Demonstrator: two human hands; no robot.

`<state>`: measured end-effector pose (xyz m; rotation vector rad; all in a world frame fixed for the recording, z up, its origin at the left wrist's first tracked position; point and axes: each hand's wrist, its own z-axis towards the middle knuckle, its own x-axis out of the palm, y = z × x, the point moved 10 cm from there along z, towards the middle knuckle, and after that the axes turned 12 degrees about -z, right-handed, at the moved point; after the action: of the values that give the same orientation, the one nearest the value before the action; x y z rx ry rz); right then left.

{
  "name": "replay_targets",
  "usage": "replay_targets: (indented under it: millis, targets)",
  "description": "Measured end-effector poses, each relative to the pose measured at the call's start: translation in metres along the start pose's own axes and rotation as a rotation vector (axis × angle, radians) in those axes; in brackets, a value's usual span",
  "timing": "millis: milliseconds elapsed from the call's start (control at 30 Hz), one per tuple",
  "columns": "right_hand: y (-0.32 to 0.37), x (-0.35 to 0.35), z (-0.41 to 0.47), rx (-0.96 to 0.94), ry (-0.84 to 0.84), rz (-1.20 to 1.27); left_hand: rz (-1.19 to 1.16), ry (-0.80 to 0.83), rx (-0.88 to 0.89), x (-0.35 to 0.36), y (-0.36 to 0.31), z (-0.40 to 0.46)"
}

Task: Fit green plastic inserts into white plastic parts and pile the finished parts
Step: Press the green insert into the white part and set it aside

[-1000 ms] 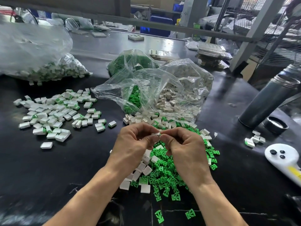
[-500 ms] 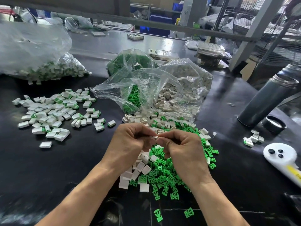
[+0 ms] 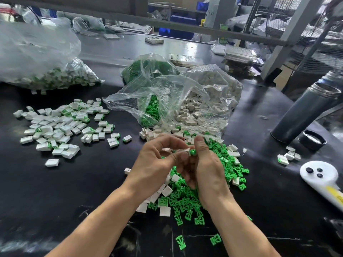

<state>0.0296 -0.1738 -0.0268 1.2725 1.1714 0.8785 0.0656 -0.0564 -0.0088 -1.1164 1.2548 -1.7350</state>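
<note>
My left hand [image 3: 157, 164] pinches a small white plastic part [image 3: 186, 151] between thumb and fingers. My right hand [image 3: 206, 164] pinches a green insert [image 3: 193, 152] that sits at the open end of that part. Both hands hover above a loose heap of green inserts [image 3: 187, 199] mixed with empty white parts [image 3: 167, 191]. A spread pile of finished white-and-green parts [image 3: 61, 125] lies on the black table to the left.
An open clear bag [image 3: 176, 101] of green inserts and white parts lies behind my hands. Another bag of finished parts [image 3: 55, 76] sits far left. A steel flask [image 3: 304, 110], its cap [image 3: 312, 139], a white handheld device [image 3: 323, 177] and a few parts [image 3: 288, 156] lie right.
My hands have parted slightly and my left fingers have loosened; the white part with the green insert at its end now shows between the two thumbs.
</note>
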Motion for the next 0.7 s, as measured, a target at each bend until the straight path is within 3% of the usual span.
replay_targets:
  millis: [467,700]
  targets:
    - [0.01,-0.004,0.001,-0.147,-0.142,-0.044,-0.091,-0.004,-0.015,0.012,0.001,-0.005]
    - [0.014,0.001,-0.002,-0.168,-0.068,0.082,-0.1,-0.016,0.008,0.011,-0.002,-0.005]
